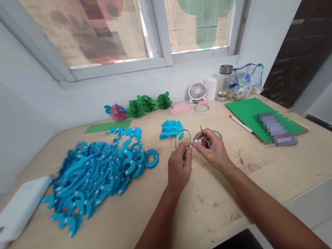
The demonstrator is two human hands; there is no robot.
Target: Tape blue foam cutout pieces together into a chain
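A roll of white tape (190, 134) stands upright in my left hand (178, 165), gripped between thumb and fingers. My right hand (214, 150) is closed close beside it, its fingertips pinching the white tape end drawn off the roll. Small scissors (207, 141) are tucked in the same right hand, with a thin dark tip pointing up. Just beyond the hands lies a small stack of blue paper pieces (170, 129). To the left spreads a big heap of curved blue paper pieces (94, 172) dotted with white tabs. Another tape roll (217, 134) is partly hidden behind my right hand.
A white box-like device (18, 211) sits at left. Along the wall stand green paper flowers (146, 104), a small fan (197, 90), a bottle (224, 84) and a clear bag (248, 81). Green sheets (247, 115), a pen (241, 124) and a blurred phone (276, 128) lie right.
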